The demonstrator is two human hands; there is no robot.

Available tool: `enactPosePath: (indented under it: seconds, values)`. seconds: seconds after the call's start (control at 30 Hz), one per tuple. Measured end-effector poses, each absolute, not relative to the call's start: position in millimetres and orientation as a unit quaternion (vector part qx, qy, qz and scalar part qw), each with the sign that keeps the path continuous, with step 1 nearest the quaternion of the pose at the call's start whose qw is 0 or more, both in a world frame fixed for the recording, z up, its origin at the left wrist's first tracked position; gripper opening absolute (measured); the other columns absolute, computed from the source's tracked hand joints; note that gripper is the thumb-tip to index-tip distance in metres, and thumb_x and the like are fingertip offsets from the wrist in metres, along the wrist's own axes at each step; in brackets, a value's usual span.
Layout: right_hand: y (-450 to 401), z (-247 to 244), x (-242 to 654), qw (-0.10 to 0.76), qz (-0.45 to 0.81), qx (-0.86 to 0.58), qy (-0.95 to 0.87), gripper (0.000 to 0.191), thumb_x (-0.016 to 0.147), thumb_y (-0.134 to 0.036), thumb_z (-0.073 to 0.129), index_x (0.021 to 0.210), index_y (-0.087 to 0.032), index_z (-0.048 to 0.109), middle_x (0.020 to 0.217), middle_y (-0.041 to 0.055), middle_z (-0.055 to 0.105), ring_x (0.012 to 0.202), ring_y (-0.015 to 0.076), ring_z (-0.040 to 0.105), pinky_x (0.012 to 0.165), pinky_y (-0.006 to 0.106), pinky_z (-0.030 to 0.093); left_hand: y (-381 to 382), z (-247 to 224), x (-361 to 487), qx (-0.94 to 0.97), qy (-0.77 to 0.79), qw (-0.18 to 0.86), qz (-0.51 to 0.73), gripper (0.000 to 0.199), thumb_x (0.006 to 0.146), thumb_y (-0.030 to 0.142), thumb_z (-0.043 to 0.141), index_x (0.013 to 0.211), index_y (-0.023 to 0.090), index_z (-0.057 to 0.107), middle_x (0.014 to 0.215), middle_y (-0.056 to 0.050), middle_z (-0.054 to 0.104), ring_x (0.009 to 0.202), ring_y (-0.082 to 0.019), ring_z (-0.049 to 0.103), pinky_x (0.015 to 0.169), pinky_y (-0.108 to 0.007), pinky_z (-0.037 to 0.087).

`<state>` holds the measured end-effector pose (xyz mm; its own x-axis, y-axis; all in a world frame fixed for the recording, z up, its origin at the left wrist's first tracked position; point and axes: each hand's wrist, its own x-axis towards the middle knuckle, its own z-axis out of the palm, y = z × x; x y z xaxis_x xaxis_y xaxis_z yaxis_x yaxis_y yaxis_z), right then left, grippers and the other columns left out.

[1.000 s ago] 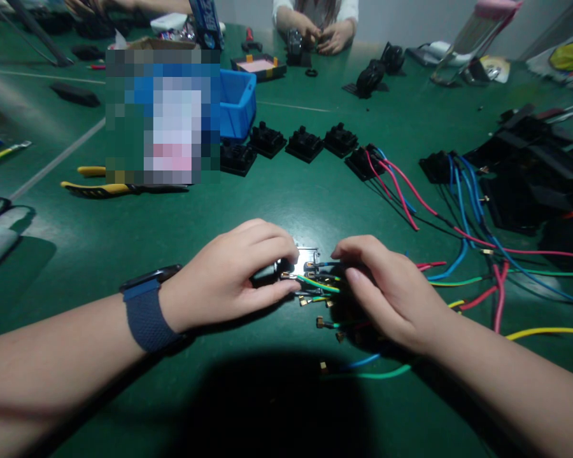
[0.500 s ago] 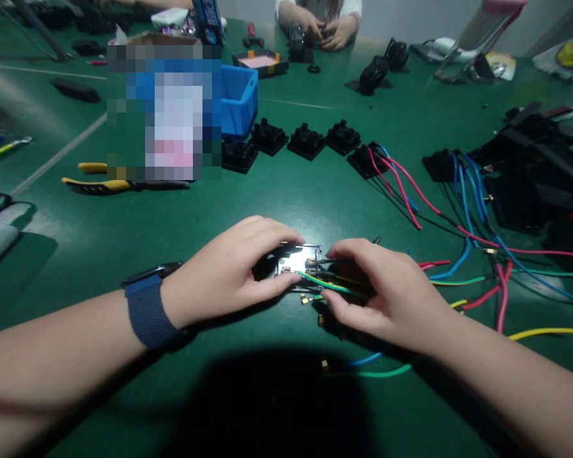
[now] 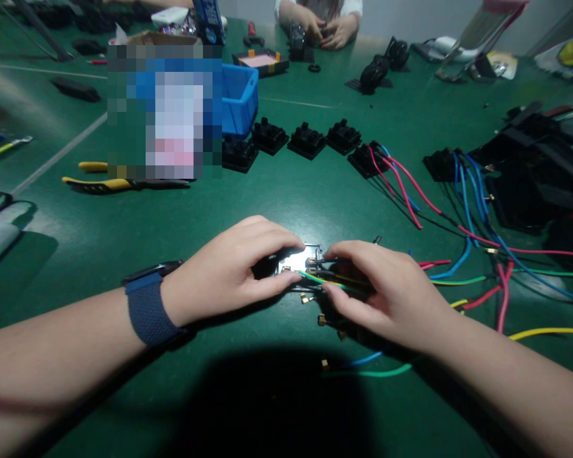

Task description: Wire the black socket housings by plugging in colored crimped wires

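Observation:
My left hand (image 3: 239,261), with a dark blue strap on its wrist, grips a small dark electrical part with a shiny face (image 3: 297,260) between thumb and fingers, low over the table. From its right side run a green-yellow wire (image 3: 315,278) and several dark wires. My right hand (image 3: 386,289) is closed around these wires, thumb and forefinger near where they meet the part; the fingertips' exact hold is partly hidden. Just below lie loose brass wire terminals (image 3: 321,320). A green wire (image 3: 382,374) and a blue wire lie near my right hand.
Black socket-like modules (image 3: 306,140) stand in a row behind my hands. Red and blue wires (image 3: 463,191) spread at the right beside black parts. Yellow-black pliers (image 3: 105,185) and a blue bin (image 3: 241,102) are at the left. Across the table are another person's hands (image 3: 337,30).
My right thumb has shifted slightly up and right along the wires. The left hand and the part in it stay almost in place.

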<state>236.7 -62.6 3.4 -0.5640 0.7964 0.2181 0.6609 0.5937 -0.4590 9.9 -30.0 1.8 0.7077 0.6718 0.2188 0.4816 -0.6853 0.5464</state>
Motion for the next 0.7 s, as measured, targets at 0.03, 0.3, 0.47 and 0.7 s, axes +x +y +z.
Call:
enactPosePath:
  seconds: [0.03, 0.3, 0.47, 0.7]
  values:
    - [-62.6, 3.7, 236.8, 0.205, 0.164, -0.42, -0.869, 0.022, 0.082, -0.026, 0.056, 0.101, -0.017, 0.054, 0.089, 0.0053, 0.067, 0.076, 0.0167, 0.063, 0.061, 0.026, 0.046, -29.9, 1.9, 10.1, 0.895, 0.322, 0.231, 0.206, 0.03, 0.084, 0.031, 0.058, 0.11, 0.015, 0.059, 0.104, -0.007, 0.065, 0.097, -0.018, 0.057, 0.087, -0.031, 0.043]
    - [-61.5, 3.5, 238.6, 0.2, 0.163, -0.42, -0.87, 0.019, 0.084, -0.024, 0.056, 0.101, -0.016, 0.056, 0.087, 0.0051, 0.068, 0.076, 0.0171, 0.064, 0.062, 0.026, 0.047, -29.8, 2.8, 9.8, 0.894, 0.326, 0.233, 0.2, 0.03, 0.084, 0.032, 0.058, 0.11, 0.016, 0.059, 0.103, -0.006, 0.065, 0.096, -0.018, 0.057, 0.086, -0.031, 0.044]
    - [-61.8, 2.1, 239.1, 0.203, 0.148, -0.411, -0.876, 0.021, 0.086, -0.027, 0.055, 0.105, -0.017, 0.056, 0.091, 0.006, 0.069, 0.081, 0.0173, 0.064, 0.065, 0.027, 0.048, -29.8, 1.6, 9.4, 0.892, 0.332, 0.231, 0.198, 0.03, 0.084, 0.031, 0.058, 0.11, 0.015, 0.059, 0.104, -0.006, 0.064, 0.097, -0.018, 0.056, 0.087, -0.031, 0.043]
    - [-61.6, 1.4, 239.8, 0.194, 0.146, -0.408, -0.88, 0.021, 0.089, -0.026, 0.052, 0.108, -0.017, 0.055, 0.095, 0.0069, 0.069, 0.082, 0.0183, 0.064, 0.067, 0.029, 0.048, -29.2, 1.6, 10.2, 0.892, 0.336, 0.232, 0.196, 0.03, 0.085, 0.033, 0.057, 0.11, 0.017, 0.059, 0.104, -0.007, 0.065, 0.097, -0.019, 0.056, 0.087, -0.032, 0.043]
